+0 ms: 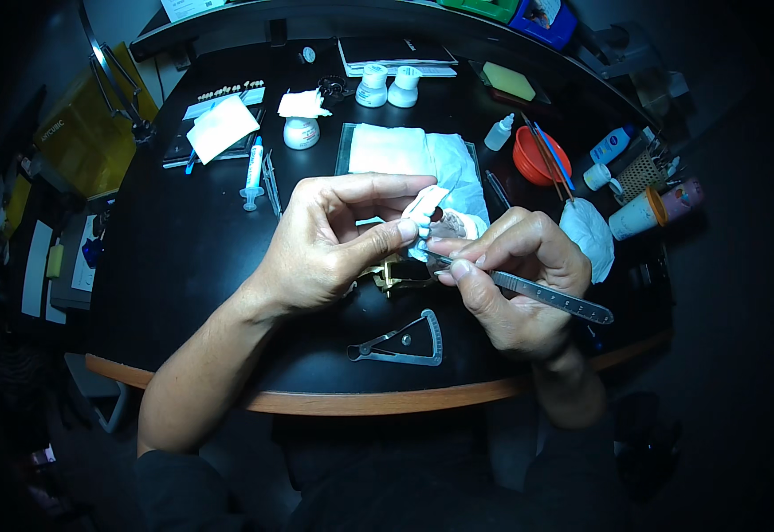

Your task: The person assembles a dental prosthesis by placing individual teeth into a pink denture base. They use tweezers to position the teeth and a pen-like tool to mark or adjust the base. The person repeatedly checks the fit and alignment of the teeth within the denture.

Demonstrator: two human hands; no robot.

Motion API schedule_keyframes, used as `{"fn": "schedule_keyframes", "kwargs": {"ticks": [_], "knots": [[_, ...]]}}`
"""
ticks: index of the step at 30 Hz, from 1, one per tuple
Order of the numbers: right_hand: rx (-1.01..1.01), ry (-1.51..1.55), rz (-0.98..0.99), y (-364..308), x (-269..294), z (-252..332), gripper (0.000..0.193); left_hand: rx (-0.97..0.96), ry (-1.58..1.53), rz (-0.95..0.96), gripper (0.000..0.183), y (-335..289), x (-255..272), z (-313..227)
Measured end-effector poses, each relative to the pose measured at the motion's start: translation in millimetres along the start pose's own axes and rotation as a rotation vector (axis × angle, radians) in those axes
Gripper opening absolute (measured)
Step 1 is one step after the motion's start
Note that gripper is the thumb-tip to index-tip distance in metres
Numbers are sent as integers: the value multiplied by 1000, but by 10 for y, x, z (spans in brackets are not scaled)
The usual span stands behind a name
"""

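My left hand (329, 235) is closed on a white plaster dental model (426, 206), with teeth along its lower edge. The thumb presses close to the teeth. In my right hand (529, 266) is a scalpel (557, 297) with a flat metal handle bearing ruler marks. Its front end reaches the model's lower teeth; the exact contact is too small to tell. Partly hidden behind my hands are a second pale model piece (471, 227) and a brass-coloured articulator (393, 277). Nearer me, a metal dental caliper (402, 342) lies flat on the black desk (307, 355).
White tissue (391, 149) lies beyond my hands. Several white jars (372, 86) stand at the back. A syringe (254, 177) and a white pad (223, 129) lie left. To the right are a red bowl (538, 158), a dropper bottle (498, 132) and crumpled tissue (589, 238).
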State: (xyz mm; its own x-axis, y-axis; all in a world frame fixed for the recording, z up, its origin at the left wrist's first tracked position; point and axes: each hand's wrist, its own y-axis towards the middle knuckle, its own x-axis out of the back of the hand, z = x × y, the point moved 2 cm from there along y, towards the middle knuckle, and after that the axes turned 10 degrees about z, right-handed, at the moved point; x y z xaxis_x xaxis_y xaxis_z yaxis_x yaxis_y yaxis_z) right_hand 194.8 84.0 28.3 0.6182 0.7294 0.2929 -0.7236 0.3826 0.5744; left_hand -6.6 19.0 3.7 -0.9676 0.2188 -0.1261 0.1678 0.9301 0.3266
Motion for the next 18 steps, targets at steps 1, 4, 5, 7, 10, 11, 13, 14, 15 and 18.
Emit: {"fn": "schedule_keyframes", "kwargs": {"ticks": [1,4,5,7,10,11,13,14,15,18], "knots": [[6,-9,-9,1,-6,12,13,-19,15,12,43,0,11,5],[56,-97,21,12,-21,50,15,-56,7,14,42,0,4,9],[94,-167,66,12,-5,63,16,-64,-5,9,42,1,-2,9],[112,-245,101,16,-11,105,18,-71,-16,14,43,10,-4,8],[138,-292,104,14,-12,97,18,-79,-19,18,43,12,1,11],[142,-299,102,11,-14,93,18,-82,-17,19,43,12,3,10],[149,-314,97,-2,-20,86,18,-76,-18,16,43,13,2,11],[139,-295,50,0,-32,85,17,-73,-19,15,43,13,2,12],[129,-278,4,7,-60,85,16,-71,-16,15,43,12,3,13],[125,-263,-43,9,-71,82,16,-68,-14,13,43,9,4,13]]}}
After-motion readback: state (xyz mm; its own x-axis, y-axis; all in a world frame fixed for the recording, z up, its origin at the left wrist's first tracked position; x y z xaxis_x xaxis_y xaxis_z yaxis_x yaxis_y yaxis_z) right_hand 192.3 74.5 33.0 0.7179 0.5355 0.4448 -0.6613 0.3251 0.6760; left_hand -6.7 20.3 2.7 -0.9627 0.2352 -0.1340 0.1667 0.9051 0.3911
